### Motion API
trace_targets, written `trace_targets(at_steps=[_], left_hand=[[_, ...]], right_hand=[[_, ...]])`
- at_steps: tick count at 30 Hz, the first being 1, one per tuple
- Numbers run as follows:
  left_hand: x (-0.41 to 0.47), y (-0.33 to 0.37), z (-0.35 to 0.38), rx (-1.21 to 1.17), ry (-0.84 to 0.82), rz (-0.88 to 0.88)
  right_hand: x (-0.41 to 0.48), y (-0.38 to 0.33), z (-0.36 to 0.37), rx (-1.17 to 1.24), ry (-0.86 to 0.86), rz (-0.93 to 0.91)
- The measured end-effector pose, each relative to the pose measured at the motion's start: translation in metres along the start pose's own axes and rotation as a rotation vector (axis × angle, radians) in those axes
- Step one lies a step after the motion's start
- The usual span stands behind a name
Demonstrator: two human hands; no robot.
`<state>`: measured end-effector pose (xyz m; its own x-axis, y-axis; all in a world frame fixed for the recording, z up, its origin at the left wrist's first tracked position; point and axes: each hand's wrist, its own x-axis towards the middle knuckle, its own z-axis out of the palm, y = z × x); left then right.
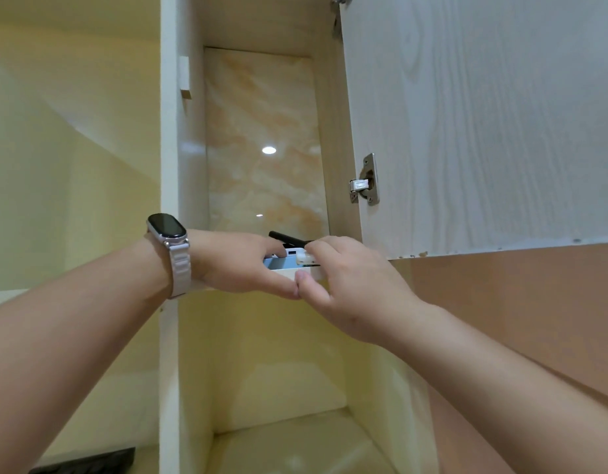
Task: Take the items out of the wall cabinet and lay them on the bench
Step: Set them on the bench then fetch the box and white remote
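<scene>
As left hand (pixel 234 263) and right hand (pixel 352 285) clamped fingers (pixel 321 246) round the flat white-and-blue box (pixel 278 263) by its ends, it looked light, stiff.

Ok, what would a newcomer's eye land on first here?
Both hands meet mid-frame at the lower edge of the cabinet: the left hand and right hand grip a white box with a black item just above it. The open door fills the upper right, and a watch sits on the left wrist.
</scene>
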<state>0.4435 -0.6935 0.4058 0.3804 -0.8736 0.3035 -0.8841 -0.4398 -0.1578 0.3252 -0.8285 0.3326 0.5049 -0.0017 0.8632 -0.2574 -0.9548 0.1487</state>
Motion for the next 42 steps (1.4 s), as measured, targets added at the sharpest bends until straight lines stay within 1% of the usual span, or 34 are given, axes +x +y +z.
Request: trace_targets(at_steps=[2,5,7,11,14,17,20,22,26,32,34,37,39,42], left_hand=[[-0.001,0.0,0.002,-0.013,0.03,0.037],[-0.004,0.0,0.003,-0.017,0.099,0.064],[-0.006,0.001,0.004,0.015,0.126,0.056],[-0.01,0.003,0.005,0.029,0.165,0.029],[-0.016,0.007,0.005,-0.028,0.201,0.023],[-0.021,0.01,0.007,-0.101,0.225,0.025],[-0.027,0.011,0.012,-0.078,0.316,0.059],[-0.03,0.01,0.015,-0.079,0.396,0.098],[-0.037,0.011,0.019,-0.139,0.538,0.189],[-0.044,0.014,0.027,-0.102,0.61,0.227],[-0.045,0.016,0.028,-0.079,0.654,0.236],[-0.05,0.023,0.028,-0.052,0.718,0.25],[-0.054,0.031,0.026,-0.037,0.753,0.259],[-0.065,0.04,0.026,-0.043,0.825,0.264]], right_hand=[[-0.001,0.002,0.003,-0.018,0.046,-0.032],[-0.005,0.004,0.002,0.017,0.138,-0.058],[-0.008,0.006,0.001,0.023,0.22,-0.089],[-0.015,0.009,-0.002,0.055,0.307,-0.124],[-0.02,0.01,-0.012,0.035,0.362,-0.138],[-0.027,0.01,-0.018,-0.03,0.405,-0.169],[-0.034,0.007,-0.02,-0.156,0.441,-0.19],[-0.036,0.005,-0.017,-0.203,0.465,-0.171],[-0.043,0.002,-0.017,-0.185,0.479,-0.107],[-0.058,-0.005,-0.013,-0.107,0.529,0.054],[-0.061,-0.005,-0.009,-0.048,0.541,0.124],[-0.068,-0.01,-0.009,0.155,0.523,0.288],[-0.074,-0.016,-0.008,0.359,0.482,0.438],[-0.083,-0.023,-0.003,0.735,0.429,0.607]])
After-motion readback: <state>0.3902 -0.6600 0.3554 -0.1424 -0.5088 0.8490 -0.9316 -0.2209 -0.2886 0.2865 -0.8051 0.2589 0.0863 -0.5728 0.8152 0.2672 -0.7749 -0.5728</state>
